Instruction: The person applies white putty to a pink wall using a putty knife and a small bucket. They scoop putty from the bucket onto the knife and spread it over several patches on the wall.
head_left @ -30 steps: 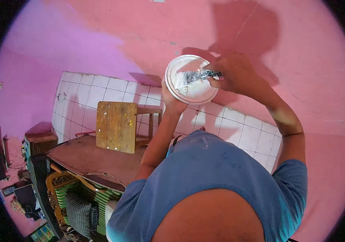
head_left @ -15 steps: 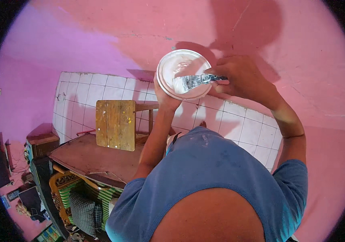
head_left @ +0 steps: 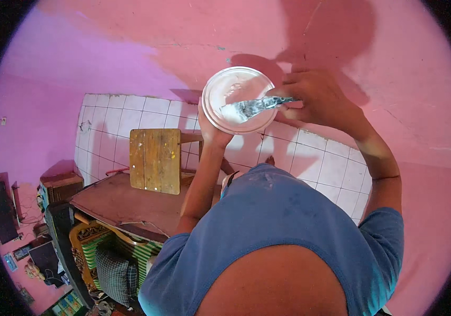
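My left hand (head_left: 214,130) holds a round white tub (head_left: 207,108) from its left and lower side, tipped so that its inside shows. Thick white paint (head_left: 229,84) coats the inside. Closed round the dark handle of a paintbrush (head_left: 257,107), my right hand (head_left: 317,97) is at the tub's right rim. White paint covers the brush's broad end, which lies inside the tub over its lower left part. Some fingertips of both hands are hidden by the tub or the brush handle.
The wall (head_left: 183,31) ahead is pink, with a purple patch at the left. Below on the white tiled floor (head_left: 130,110) stands a wooden stool (head_left: 155,160). Left of me are a brown tabletop (head_left: 125,203) and a carved seat with a checked cushion (head_left: 112,274).
The tub has shifted slightly left and down in the picture. The brush has tilted a little within it, still in my right hand. The stool and floor appear slightly shifted as the view moved.
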`<move>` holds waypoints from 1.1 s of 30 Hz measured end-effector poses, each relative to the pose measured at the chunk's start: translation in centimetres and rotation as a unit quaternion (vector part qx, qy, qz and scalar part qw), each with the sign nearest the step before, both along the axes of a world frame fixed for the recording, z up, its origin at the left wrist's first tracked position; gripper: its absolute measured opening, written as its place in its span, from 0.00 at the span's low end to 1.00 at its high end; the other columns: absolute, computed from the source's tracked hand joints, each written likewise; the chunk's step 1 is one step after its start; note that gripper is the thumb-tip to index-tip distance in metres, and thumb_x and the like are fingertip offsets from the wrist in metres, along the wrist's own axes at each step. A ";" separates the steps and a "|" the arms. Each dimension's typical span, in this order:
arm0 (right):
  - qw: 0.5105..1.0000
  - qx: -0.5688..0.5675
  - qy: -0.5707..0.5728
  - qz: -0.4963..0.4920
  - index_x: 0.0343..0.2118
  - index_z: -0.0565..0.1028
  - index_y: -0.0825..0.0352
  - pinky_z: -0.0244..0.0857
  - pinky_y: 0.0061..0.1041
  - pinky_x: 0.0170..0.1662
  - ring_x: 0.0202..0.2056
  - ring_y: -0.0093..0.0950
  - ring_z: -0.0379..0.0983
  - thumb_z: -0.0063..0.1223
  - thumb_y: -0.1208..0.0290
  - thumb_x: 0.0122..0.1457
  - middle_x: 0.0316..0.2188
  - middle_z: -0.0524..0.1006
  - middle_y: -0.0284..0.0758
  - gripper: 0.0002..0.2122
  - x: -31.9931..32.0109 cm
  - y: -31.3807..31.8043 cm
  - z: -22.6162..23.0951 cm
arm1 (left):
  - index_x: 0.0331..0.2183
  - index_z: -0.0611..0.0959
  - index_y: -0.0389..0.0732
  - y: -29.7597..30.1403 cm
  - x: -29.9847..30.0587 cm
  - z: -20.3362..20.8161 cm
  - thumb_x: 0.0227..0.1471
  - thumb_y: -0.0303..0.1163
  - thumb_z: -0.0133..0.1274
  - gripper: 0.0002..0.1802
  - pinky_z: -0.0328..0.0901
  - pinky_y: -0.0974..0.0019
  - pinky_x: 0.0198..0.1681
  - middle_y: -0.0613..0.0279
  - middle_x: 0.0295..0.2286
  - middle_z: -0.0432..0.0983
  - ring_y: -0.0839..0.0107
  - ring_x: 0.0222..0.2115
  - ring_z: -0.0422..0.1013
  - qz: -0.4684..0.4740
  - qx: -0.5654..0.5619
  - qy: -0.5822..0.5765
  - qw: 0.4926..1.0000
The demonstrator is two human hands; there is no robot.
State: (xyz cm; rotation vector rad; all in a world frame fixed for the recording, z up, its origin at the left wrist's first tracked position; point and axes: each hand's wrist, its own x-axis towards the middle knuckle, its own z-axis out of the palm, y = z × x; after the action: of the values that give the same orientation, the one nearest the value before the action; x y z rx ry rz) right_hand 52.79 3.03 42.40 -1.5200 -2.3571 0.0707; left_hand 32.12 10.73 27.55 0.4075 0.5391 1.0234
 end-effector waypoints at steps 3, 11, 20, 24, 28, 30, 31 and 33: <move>0.999 0.007 0.029 0.012 0.33 0.80 0.58 0.64 0.29 0.29 0.25 0.31 0.69 0.63 0.71 0.36 0.22 0.74 0.31 0.15 -0.1 0.1 -0.2 | 0.54 0.65 0.41 0.7 -0.7 -2.0 0.59 0.52 0.29 0.31 0.57 0.51 0.56 0.53 0.52 0.63 0.56 0.52 0.61 -0.156 0.000 -0.342 0.927; 0.997 -0.067 -0.024 0.025 0.31 0.81 0.59 0.64 0.29 0.37 0.30 0.28 0.66 0.64 0.76 0.37 0.21 0.75 0.30 0.13 2.7 0.5 2.3 | 0.54 0.66 0.39 0.3 -1.1 -1.3 0.59 0.51 0.30 0.31 0.58 0.51 0.55 0.50 0.51 0.64 0.55 0.51 0.62 -0.094 -0.038 -0.062 0.993; 0.984 -0.019 -0.118 0.135 0.25 0.81 0.60 0.62 0.28 0.41 0.31 0.27 0.65 0.64 0.75 0.38 0.20 0.74 0.29 0.07 2.4 1.3 3.3 | 0.54 0.65 0.38 0.2 -1.0 -0.1 0.59 0.54 0.29 0.33 0.58 0.50 0.55 0.49 0.52 0.63 0.53 0.51 0.62 -0.116 0.093 0.100 0.984; 0.974 0.026 -0.157 0.161 0.23 0.81 0.59 0.62 0.25 0.40 0.30 0.27 0.64 0.62 0.75 0.39 0.18 0.73 0.29 0.06 0.6 1.9 2.9 | 0.55 0.64 0.37 0.0 0.0 1.5 0.57 0.57 0.28 0.37 0.58 0.49 0.55 0.47 0.52 0.63 0.52 0.52 0.61 -0.135 -0.121 0.013 0.983; 0.968 0.041 -0.148 0.199 0.23 0.81 0.60 0.61 0.24 0.39 0.28 0.25 0.62 0.61 0.77 0.37 0.15 0.72 0.29 0.07 -1.0 2.5 2.8 | 0.55 0.63 0.36 0.7 0.4 -0.4 0.57 0.59 0.26 0.39 0.58 0.49 0.55 0.45 0.52 0.62 0.51 0.52 0.61 -0.166 -0.096 -0.021 0.981; 0.966 0.043 -0.147 0.211 0.23 0.81 0.61 0.61 0.24 0.39 0.28 0.25 0.62 0.62 0.77 0.36 0.14 0.72 0.28 0.07 -1.4 2.5 3.1 | 0.55 0.63 0.35 0.7 0.5 -0.5 0.57 0.59 0.26 0.39 0.58 0.49 0.55 0.45 0.52 0.62 0.50 0.52 0.62 -0.174 -0.092 -0.033 0.980; 0.966 0.055 -0.141 0.208 0.23 0.81 0.61 0.61 0.24 0.38 0.28 0.24 0.62 0.62 0.77 0.36 0.14 0.72 0.29 0.08 -1.6 2.6 3.2 | 0.55 0.63 0.35 0.6 0.6 -0.4 0.57 0.58 0.26 0.39 0.58 0.49 0.55 0.45 0.52 0.63 0.51 0.52 0.62 -0.167 -0.088 -0.031 0.982; 0.966 0.067 -0.138 0.209 0.23 0.81 0.62 0.61 0.24 0.38 0.28 0.24 0.62 0.62 0.78 0.35 0.14 0.72 0.29 0.08 -1.9 2.6 3.8 | 0.55 0.63 0.35 0.7 0.6 -0.7 0.57 0.58 0.27 0.38 0.58 0.49 0.55 0.45 0.52 0.63 0.51 0.51 0.63 -0.157 -0.085 -0.031 0.983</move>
State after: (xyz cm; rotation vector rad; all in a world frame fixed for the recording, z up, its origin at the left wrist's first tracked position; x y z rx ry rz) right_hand 50.91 5.67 46.15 -1.0030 -2.8038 -0.2106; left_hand 32.67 11.38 26.81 0.2958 0.4831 0.6781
